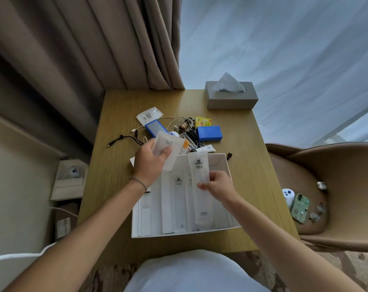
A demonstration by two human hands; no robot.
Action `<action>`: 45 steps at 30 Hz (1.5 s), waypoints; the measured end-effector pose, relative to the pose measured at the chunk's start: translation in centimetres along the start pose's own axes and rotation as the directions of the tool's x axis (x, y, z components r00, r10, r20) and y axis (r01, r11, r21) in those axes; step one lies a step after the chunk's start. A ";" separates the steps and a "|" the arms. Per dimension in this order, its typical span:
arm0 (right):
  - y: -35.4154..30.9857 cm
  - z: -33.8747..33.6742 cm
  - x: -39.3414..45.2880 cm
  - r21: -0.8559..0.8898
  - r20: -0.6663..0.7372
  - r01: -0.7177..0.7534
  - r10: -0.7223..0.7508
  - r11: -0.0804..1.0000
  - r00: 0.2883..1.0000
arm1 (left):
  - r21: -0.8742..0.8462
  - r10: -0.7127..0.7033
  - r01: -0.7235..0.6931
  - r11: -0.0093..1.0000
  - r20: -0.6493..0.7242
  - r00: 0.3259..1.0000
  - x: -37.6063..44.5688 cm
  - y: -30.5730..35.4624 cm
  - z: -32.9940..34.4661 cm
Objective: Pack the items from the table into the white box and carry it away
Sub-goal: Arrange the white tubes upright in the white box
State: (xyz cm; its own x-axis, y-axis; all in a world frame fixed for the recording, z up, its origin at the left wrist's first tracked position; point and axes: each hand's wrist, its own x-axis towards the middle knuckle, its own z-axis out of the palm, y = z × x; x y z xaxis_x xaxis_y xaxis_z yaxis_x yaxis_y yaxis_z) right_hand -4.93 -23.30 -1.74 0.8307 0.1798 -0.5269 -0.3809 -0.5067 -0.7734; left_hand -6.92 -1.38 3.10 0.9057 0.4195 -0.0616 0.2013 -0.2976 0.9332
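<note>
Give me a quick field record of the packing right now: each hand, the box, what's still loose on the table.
left hand: grip closed on a small white packet, held above the box's far left corner
right hand: grip closed on a long white sachet, over the box
white box: open, on the wooden table, long white sachets already lined up inside
still loose: blue case, blue power bank, cables, yellow packet
tissue box: far right corner

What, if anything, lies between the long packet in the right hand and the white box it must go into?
Nothing visible. The right hand holds the long white packet directly over the open white box, which has no lid on it and already holds similar packets.
</note>
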 end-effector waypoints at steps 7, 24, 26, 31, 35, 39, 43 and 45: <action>3.0 2.1 1.7 -0.174 -0.028 -0.066 0.062 0.983 0.998 | 0.050 -0.068 0.064 0.997 0.074 0.995 -2.2 -1.8 -0.7; 2.5 3.7 2.1 -0.993 0.111 0.113 -0.040 0.046 0.993 | 0.281 -0.246 0.192 0.940 0.170 0.954 -3.8 -5.6 0.6; 2.8 4.2 1.8 -0.989 0.144 0.145 -0.043 0.041 0.989 | 0.301 -0.257 0.198 0.933 0.174 0.951 -3.8 -6.1 0.7; 3.0 4.5 2.1 -0.983 0.162 0.164 -0.033 0.076 0.986 | 0.316 -0.277 0.202 0.927 0.215 0.936 -4.0 -6.7 1.2; 2.8 4.6 2.2 -0.977 0.164 0.161 0.007 0.140 0.986 | 0.324 -0.276 0.196 0.925 0.222 0.935 -4.0 -6.8 1.6; 2.4 4.6 2.3 -0.953 0.151 0.126 0.075 0.274 0.986 | 0.319 -0.286 0.205 0.925 0.231 0.930 -4.2 -6.8 1.8; 2.1 4.6 2.4 -0.925 0.127 0.089 0.080 0.370 0.989 | 0.336 -0.291 0.206 0.919 0.226 0.930 -4.4 -6.8 2.2; 2.2 4.5 2.0 -0.950 0.123 0.106 0.041 0.292 0.992 | 0.347 -0.290 0.200 0.916 0.230 0.929 -4.5 -6.8 2.3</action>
State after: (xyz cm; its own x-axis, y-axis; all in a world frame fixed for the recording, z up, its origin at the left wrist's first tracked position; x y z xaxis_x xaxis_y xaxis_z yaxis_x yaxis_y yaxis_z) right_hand -5.92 -20.26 -6.05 0.7580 0.2612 -0.5977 0.3624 -0.9305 0.0529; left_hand -11.47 -3.26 -3.76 0.8688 0.2786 -0.4092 0.4951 -0.4863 0.7200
